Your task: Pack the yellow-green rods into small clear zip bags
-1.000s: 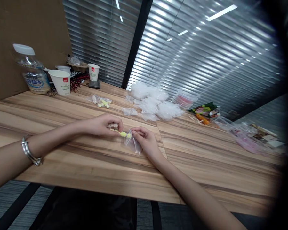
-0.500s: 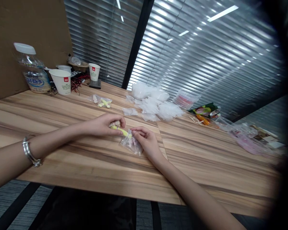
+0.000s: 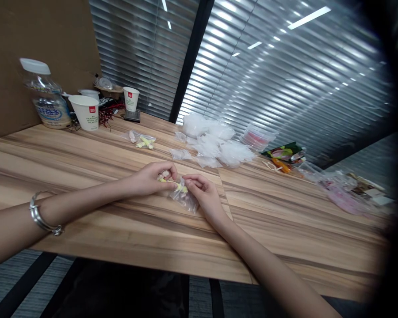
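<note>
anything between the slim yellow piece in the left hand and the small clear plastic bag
Nothing visible: the left hand holds the slim yellow piece, its far end at the small clear plastic bag that the right hand pinches.

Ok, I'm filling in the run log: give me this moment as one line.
left hand: holds yellow item | right hand: pinches clear bag | yellow item: apparently partly inside clear bag | beyond: bagged yellow pieces

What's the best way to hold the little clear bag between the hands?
Probably pinch the clear bag by its upper edge, from the right, where the right hand is. It looks thin and limp, and the left hand holds a yellow piece at its top from the left.
</note>
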A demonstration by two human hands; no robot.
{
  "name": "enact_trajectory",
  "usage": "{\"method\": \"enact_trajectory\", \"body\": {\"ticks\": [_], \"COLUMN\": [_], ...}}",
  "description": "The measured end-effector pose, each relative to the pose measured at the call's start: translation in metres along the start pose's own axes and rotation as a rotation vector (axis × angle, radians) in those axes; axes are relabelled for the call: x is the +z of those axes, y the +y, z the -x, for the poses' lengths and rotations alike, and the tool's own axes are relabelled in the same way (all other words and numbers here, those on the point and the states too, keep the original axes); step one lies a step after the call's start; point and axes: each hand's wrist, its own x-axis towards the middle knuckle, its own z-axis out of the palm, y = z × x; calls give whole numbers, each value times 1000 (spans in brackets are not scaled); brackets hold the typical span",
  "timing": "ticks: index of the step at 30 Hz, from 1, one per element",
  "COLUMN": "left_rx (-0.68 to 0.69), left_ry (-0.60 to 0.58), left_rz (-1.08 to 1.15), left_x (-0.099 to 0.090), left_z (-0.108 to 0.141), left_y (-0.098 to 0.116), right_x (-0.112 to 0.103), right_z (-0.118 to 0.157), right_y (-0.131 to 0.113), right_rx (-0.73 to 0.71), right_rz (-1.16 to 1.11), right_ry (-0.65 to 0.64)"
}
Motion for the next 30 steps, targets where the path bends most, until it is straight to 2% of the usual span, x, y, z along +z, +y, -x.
{"method": "enact_trajectory", "body": {"ticks": [5,8,12,16,20,24,30], "left_rx": [-9,-49,-209,-230,-235,-228,-280], "left_ry": [108,171,162,189,162,101,-21], "left_rz": [83,208,620,935,1007,1032,944], "left_x": [-3,-3,0,1,-1,-2,-1], "left_z": [-2,-1,0,-2,-3,-1,-1], "left_y": [-1,1,5,5,3,2,-8], "right_x": [6,8,7,5,7,10,10], "right_z": [6,7,6,6,7,9,8], "right_y": [-5,-4,-2,-4,-8,-11,-9], "right_rx": [-66,-141,-171,-181,-196,-163,-212], "right_rz": [53,147,276,288,221,116,90], "right_ry": [-111,-129,-54,9,56,3,66]}}
